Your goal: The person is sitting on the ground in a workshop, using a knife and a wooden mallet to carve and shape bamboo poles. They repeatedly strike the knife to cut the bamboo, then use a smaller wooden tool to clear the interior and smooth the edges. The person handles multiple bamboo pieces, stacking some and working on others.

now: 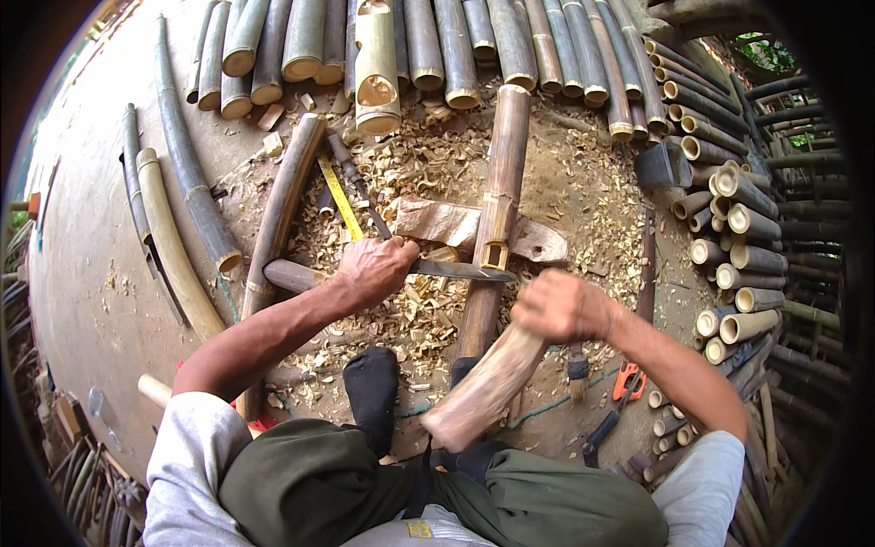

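My left hand (375, 269) is closed round the handle of a knife. Its dark blade (456, 270) points right and lies across a brown bamboo pole (507, 164), just below a square hole (495, 252) cut in its wall. My right hand (567, 307), slightly blurred, grips a rough wooden club (481, 390) whose thick end slants down toward my knees. The pole lies lengthwise before me, resting over a chopped wooden block (437, 223). Its near end is beside my black-socked foot (371, 392), partly behind the club.
Wood chips (419, 319) cover the ground. Cut bamboo lengths (456, 55) lie in a row at the far side, with stacked bamboo (743, 251) at right. A yellow measuring strip (340, 199) lies beyond my left hand. A brush (577, 372) and an orange-handled tool (627, 380) lie at right.
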